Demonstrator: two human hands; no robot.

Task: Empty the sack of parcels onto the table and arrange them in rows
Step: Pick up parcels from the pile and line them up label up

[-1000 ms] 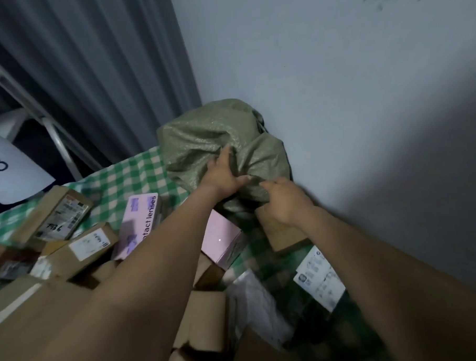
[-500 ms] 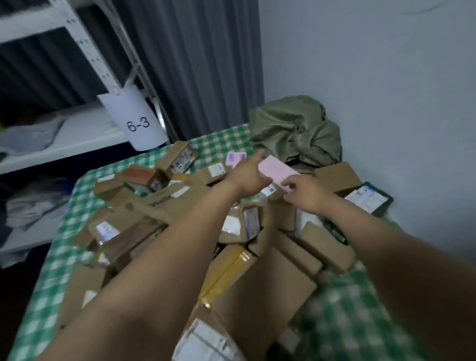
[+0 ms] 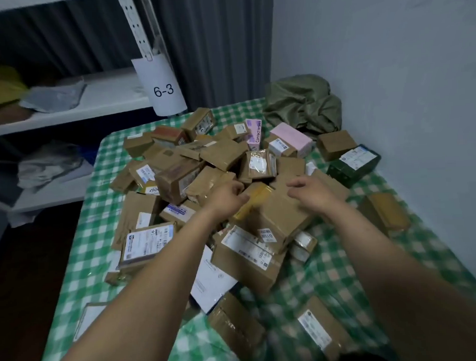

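Two bare arms reach across a heap of parcels [image 3: 177,180], piled loose and in no rows, on a bench [image 3: 333,271] covered in green-and-white check. The left grip [image 3: 229,195] sits at the middle of the heap with its fingers curled, hard against the edge of a yellow-taped parcel [image 3: 256,200]. Whether it actually has hold of that parcel cannot be told. The right grip [image 3: 311,193], just beside it, hangs loosely spread and holds nothing, fingertips pointing down over a large brown box [image 3: 281,219]. The olive-green sack [image 3: 302,106] lies crumpled in the far right corner of the bench against the wall, well apart from both grips, beyond a pink box [image 3: 291,138]. A dark green box [image 3: 353,165] lies at the right of the heap, near the wall. At left stands a white shelf [image 3: 91,105] carrying a paper tag [image 3: 164,88] marked "6-3".
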